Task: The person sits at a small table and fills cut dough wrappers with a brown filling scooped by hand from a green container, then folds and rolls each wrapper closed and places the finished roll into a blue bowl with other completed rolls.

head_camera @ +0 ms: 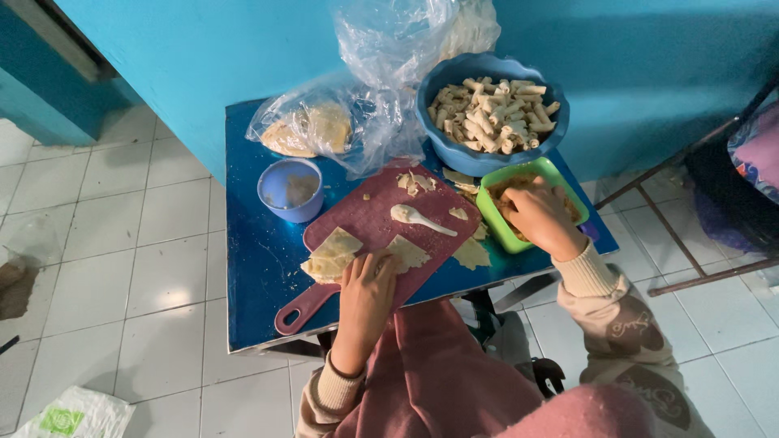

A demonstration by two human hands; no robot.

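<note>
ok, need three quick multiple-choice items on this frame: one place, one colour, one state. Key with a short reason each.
1. Where is the right hand?
A. in the green container
B. on the small purple cup
C. on the floor

2. What colour is the cutting board?
A. white
B. dark red
C. yellow

3. What state is the big blue bowl in?
A. empty
B. upside down
C. filled with rolled pieces

Key: 1 A, the fingers reach into the green container. 2 B, the board under the white spoon is dark red. 3 C, pale rolls are piled inside it. The left hand presses a wrapper on the board.
</note>
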